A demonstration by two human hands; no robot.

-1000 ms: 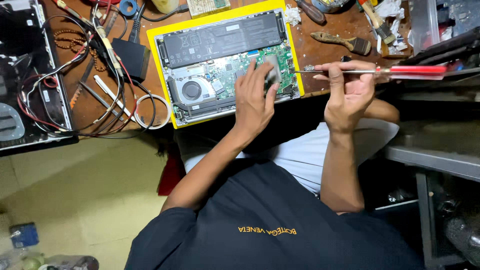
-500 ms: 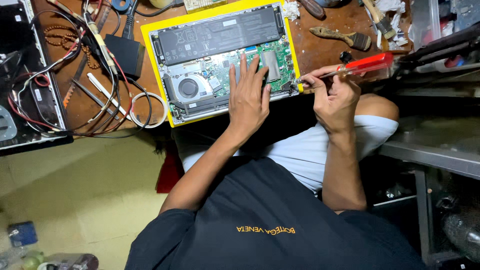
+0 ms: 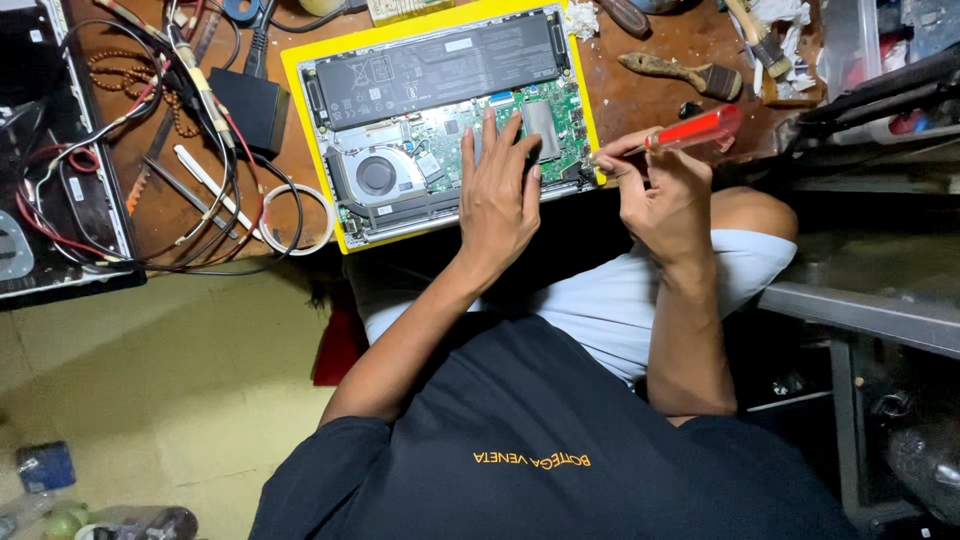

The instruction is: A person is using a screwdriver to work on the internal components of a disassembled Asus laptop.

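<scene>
On the brown tabletop (image 3: pixel 650 95), at twelve o'clock from the person, the opened laptop (image 3: pixel 440 120) lay with its bottom cover already off, battery, fan and green board exposed; judged from this, work on the board remained. The left hand (image 3: pixel 497 195) rested flat, fingers spread, on the board. At three o'clock, the right hand (image 3: pixel 660 195) had its grip pinching a red-handled screwdriver (image 3: pixel 690 130), tip at the laptop's edge.

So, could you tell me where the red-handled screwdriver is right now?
In the head view, the red-handled screwdriver is in the right hand, its tip at the right edge of the opened laptop.
</scene>
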